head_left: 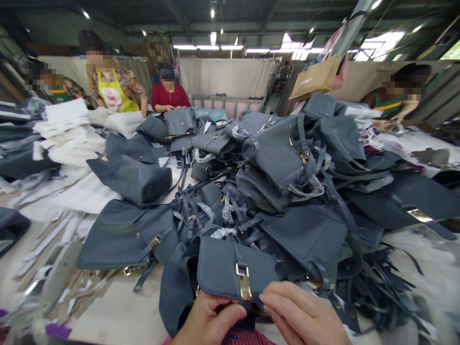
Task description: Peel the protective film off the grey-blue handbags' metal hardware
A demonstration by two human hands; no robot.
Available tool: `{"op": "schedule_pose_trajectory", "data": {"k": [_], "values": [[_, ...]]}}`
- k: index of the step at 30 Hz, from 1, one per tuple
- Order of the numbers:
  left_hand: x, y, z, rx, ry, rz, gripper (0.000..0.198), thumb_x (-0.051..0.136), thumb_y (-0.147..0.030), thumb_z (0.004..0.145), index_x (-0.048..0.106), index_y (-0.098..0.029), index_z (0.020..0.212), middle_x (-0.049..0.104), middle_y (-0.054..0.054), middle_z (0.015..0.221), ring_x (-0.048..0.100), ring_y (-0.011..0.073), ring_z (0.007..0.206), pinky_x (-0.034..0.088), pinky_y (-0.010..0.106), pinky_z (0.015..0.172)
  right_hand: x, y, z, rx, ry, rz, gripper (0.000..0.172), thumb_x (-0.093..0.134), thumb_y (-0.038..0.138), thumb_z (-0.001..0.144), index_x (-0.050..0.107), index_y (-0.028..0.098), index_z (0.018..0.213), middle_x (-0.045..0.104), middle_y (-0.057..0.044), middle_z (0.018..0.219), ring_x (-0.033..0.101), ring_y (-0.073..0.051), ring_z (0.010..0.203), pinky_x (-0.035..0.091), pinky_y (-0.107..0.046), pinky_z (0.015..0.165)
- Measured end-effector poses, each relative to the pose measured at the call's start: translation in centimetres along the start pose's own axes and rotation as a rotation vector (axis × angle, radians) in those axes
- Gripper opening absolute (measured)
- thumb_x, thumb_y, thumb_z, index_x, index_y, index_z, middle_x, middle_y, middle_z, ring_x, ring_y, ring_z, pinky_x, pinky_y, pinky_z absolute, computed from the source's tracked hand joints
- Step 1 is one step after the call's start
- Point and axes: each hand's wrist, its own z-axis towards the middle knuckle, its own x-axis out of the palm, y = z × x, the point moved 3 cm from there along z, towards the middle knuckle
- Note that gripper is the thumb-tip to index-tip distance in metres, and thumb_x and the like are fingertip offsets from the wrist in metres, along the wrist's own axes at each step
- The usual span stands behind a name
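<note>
A dark blue-grey bag (219, 268) lies close in front of me, its flap towards me. A strap runs down the flap to a shiny gold buckle (244, 282). My left hand (212, 318) grips the flap's lower edge, its thumb beside the strap end below the buckle. At the bag's lower right corner, my right hand (300, 311) has its fingers bent and pressed together on the edge; its grip is partly hidden. Just behind, another bag (125, 235) with a gold buckle lies on the left, and a large one (305, 235) on the right.
Bags of the same colour heap up ahead, with plastic-wrapped handles (228, 211). White sheets (68, 134) stack at left above loose strips (53, 239). Dark straps (384, 287) pile at right. Across the table are a person in red (170, 96) and other workers.
</note>
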Motion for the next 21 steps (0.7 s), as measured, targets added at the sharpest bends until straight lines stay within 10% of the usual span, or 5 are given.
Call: {"op": "schedule_pose_trajectory", "data": {"k": [14,21], "values": [[0.4,-0.3,-0.1,0.018,-0.055,0.104,0.029,0.061,-0.038,0.085,0.075,-0.016,0.074,0.068,0.004,0.078,0.059,0.0182,0.079,0.045,0.025,0.083,2.3,1.0,2.8,-0.139,-0.036,-0.277,0.03,0.037,0.011,0.093,0.054,0.022,0.071,0.057,0.0,0.06,0.049,-0.016,0.05,0.032,-0.03,0.05],[-0.3,0.4,-0.1,0.006,-0.082,0.037,0.035,0.062,-0.042,0.084,0.068,-0.015,0.062,0.052,-0.001,0.06,0.043,0.0118,0.061,0.042,0.021,0.067,0.4,-4.1,-4.7,0.613,0.247,0.409,0.024,0.047,0.031,0.092,0.051,0.023,0.069,0.055,0.001,0.067,0.054,-0.012,0.059,0.044,-0.02,0.056]]}}
